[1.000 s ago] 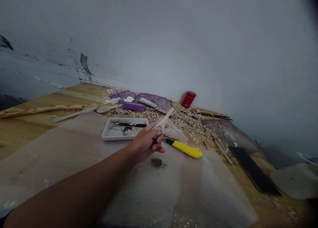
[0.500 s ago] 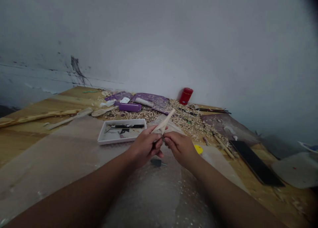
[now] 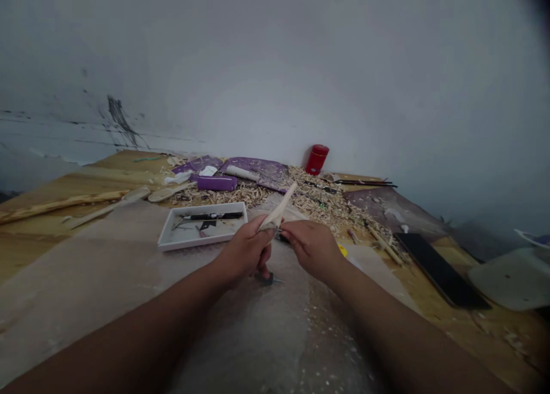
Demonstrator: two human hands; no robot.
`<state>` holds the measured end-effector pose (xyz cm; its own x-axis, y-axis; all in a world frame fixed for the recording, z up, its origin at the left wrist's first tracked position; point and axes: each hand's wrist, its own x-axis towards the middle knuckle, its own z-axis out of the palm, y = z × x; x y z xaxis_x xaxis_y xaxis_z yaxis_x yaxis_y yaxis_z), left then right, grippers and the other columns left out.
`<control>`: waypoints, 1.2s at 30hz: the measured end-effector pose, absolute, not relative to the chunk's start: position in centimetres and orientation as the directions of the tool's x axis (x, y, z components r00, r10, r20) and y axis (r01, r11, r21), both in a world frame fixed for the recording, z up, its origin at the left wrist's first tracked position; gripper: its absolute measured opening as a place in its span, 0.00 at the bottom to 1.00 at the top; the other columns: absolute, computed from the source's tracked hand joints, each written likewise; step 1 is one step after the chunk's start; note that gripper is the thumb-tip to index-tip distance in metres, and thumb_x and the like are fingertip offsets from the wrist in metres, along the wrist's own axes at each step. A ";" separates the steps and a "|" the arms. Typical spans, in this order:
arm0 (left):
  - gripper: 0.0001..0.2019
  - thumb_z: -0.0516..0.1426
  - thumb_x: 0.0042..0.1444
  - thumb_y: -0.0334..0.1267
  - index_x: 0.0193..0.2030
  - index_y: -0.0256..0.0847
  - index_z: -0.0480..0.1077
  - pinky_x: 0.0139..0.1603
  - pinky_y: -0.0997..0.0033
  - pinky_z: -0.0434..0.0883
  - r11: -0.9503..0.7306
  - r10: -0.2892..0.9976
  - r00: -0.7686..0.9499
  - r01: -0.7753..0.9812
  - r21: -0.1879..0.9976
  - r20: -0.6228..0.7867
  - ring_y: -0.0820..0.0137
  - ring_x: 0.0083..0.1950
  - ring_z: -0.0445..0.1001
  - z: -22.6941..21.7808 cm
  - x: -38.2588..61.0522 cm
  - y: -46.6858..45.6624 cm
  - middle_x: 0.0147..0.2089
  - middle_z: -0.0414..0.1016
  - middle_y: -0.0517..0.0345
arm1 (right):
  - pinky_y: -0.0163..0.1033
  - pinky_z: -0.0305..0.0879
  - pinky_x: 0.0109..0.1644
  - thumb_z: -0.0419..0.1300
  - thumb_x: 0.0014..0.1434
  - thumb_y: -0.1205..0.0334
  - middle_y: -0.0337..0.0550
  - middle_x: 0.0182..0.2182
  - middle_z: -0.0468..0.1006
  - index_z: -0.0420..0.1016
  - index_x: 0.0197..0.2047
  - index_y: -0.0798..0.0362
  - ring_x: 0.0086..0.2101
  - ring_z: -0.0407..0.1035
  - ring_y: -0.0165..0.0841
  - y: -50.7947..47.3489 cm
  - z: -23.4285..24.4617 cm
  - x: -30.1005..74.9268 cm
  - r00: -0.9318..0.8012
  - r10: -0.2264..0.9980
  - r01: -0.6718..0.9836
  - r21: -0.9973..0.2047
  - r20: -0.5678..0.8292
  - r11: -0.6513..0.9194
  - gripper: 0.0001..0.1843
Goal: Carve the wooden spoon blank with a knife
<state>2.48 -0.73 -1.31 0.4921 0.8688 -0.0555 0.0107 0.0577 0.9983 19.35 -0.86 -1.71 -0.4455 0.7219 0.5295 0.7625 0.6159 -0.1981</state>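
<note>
A pale wooden spoon (image 3: 281,204) is gripped in my left hand (image 3: 246,246), its handle slanting up and to the right and its bowl end at my fingers. My right hand (image 3: 313,247) is closed beside the bowl on a small dark tool (image 3: 283,238), mostly hidden by the fingers; its kind is not clear. Below my left fingers, a dark-handled tool (image 3: 265,279) with a thin metal tip lies on the translucent sheet (image 3: 258,337). To the left stands a white tray (image 3: 180,247) with a black pen-like tool and small blades inside.
Wood shavings (image 3: 318,202) heap up behind my hands. A purple case (image 3: 217,183), a red canister (image 3: 317,160) and two wooden spoons (image 3: 112,206) lie farther back. A long stick (image 3: 64,204) is at left. On the right are a black flat slab (image 3: 440,272) and a yellow object (image 3: 342,251).
The view has shifted slightly, so the table things sit a little farther left. My right hand's fingers are now straighter along the spoon's bowl, and more of the dark tool shows.
</note>
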 end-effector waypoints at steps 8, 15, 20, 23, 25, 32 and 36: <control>0.11 0.48 0.52 0.39 0.42 0.40 0.62 0.16 0.77 0.63 0.102 0.872 0.480 0.013 0.995 -0.096 0.79 0.09 0.53 -1.0 2.4 -0.9 0.09 0.55 0.71 | 0.33 0.59 0.36 0.46 0.59 0.62 0.43 0.32 0.74 0.69 0.39 0.53 0.32 0.67 0.30 -0.4 -1.3 20.1 -0.395 0.697 0.744 -0.237 0.598 0.625 0.12; 0.11 0.49 0.49 0.37 0.40 0.40 0.64 0.18 0.74 0.65 0.181 0.870 0.472 -0.040 0.983 -0.141 0.81 0.08 0.47 -1.6 2.4 -0.2 0.07 0.52 0.73 | 0.33 0.53 0.32 0.45 0.59 0.64 0.41 0.25 0.72 0.68 0.32 0.53 0.28 0.64 0.30 -1.1 -1.5 19.0 -0.579 0.718 0.752 -0.086 0.387 0.653 0.12; 0.12 0.49 0.49 0.37 0.41 0.40 0.64 0.16 0.74 0.64 0.190 0.858 0.495 -0.051 0.980 -0.140 0.80 0.09 0.46 -1.5 2.4 -0.3 0.08 0.50 0.73 | 0.33 0.53 0.34 0.45 0.59 0.65 0.42 0.28 0.73 0.68 0.35 0.53 0.31 0.64 0.30 -1.0 -1.6 19.2 -0.556 0.719 0.761 -0.094 0.418 0.643 0.12; 0.10 0.49 0.49 0.36 0.39 0.40 0.65 0.16 0.74 0.64 0.189 0.864 0.483 -0.056 0.980 -0.139 0.81 0.09 0.45 -1.5 2.4 -0.3 0.07 0.49 0.73 | 0.33 0.53 0.34 0.44 0.59 0.65 0.42 0.27 0.73 0.69 0.35 0.53 0.30 0.64 0.30 -1.0 -1.7 19.1 -0.560 0.720 0.761 -0.090 0.409 0.643 0.12; 0.09 0.48 0.49 0.36 0.37 0.41 0.65 0.16 0.74 0.64 0.184 0.864 0.486 -0.064 0.981 -0.130 0.81 0.09 0.45 -1.6 2.4 -0.2 0.08 0.49 0.73 | 0.33 0.53 0.33 0.45 0.59 0.64 0.41 0.26 0.73 0.69 0.35 0.53 0.29 0.64 0.30 -1.0 -1.7 19.1 -0.567 0.722 0.764 -0.073 0.395 0.640 0.12; 0.04 0.48 0.49 0.36 0.30 0.41 0.63 0.15 0.74 0.63 0.172 0.868 0.479 -0.047 0.984 -0.129 0.81 0.08 0.44 -1.5 2.4 -0.1 0.07 0.48 0.73 | 0.32 0.53 0.34 0.44 0.60 0.64 0.40 0.30 0.74 0.68 0.37 0.51 0.31 0.65 0.29 -0.7 -1.8 19.2 -0.558 0.717 0.745 -0.128 0.418 0.655 0.12; 0.08 0.48 0.49 0.36 0.36 0.40 0.64 0.16 0.73 0.64 0.194 0.853 0.507 -0.091 0.977 -0.122 0.81 0.08 0.43 -1.4 2.3 -0.2 0.08 0.48 0.74 | 0.32 0.52 0.33 0.44 0.60 0.63 0.39 0.26 0.72 0.67 0.34 0.53 0.29 0.64 0.29 -1.0 -1.7 19.0 -0.593 0.709 0.734 -0.106 0.381 0.671 0.12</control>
<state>2.32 -0.16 -1.43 0.5067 0.8535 -0.1219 -0.0913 0.1937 0.9768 19.00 -0.97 -1.66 -0.5927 0.7094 0.3812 0.7343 0.6705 -0.1061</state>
